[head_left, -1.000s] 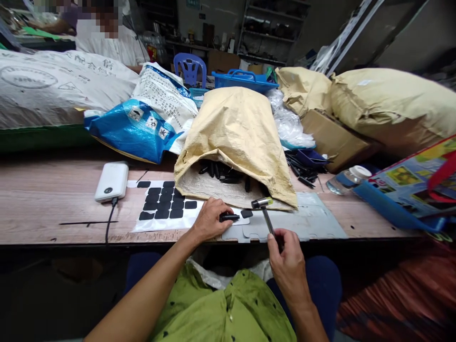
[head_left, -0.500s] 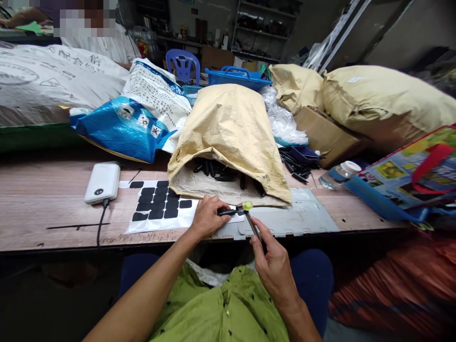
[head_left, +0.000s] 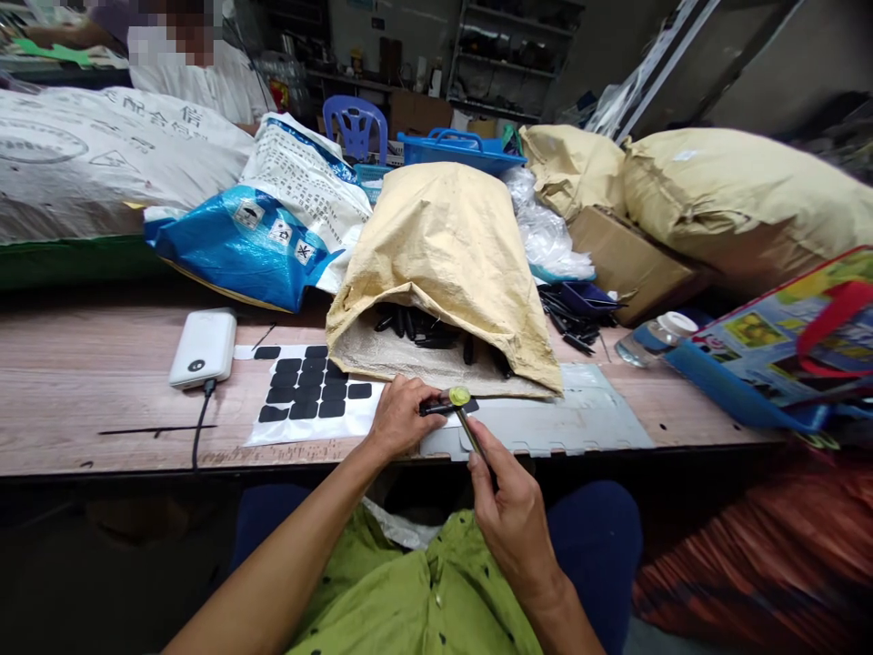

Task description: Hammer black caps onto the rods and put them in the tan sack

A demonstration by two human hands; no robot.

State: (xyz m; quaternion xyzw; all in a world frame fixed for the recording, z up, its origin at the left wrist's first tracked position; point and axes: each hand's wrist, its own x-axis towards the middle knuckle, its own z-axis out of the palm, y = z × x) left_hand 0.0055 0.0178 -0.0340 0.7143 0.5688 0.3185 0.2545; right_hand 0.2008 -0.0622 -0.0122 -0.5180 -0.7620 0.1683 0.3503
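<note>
My left hand (head_left: 401,418) pinches a slim black piece (head_left: 432,408) low over the table's front edge; its exact kind is unclear. In my right hand (head_left: 508,500) is a small hammer (head_left: 458,397) with a yellow-green face, gripped by the handle. Its head is at the black piece's right end and partly covers it; contact cannot be made out. Beneath them lies a flat grey plate (head_left: 593,409). A white sheet of black rounded stickers (head_left: 306,391) lies left of my left hand. Behind, a tan woven sack (head_left: 443,227) gapes toward me, with several black pieces (head_left: 413,327) inside.
On the left stands a white power bank (head_left: 203,347) with a black cable. At right are loose black pieces (head_left: 569,318), a lidded bottle (head_left: 655,337) and a blue tray (head_left: 743,387) holding a colourful bag. Large sacks (head_left: 743,182) line the back. Another person sits at upper left.
The hammer head has moved left and is now over the black piece's end. My right hand has shifted slightly left with it. The left hand keeps its hold; the view has shifted slightly.
</note>
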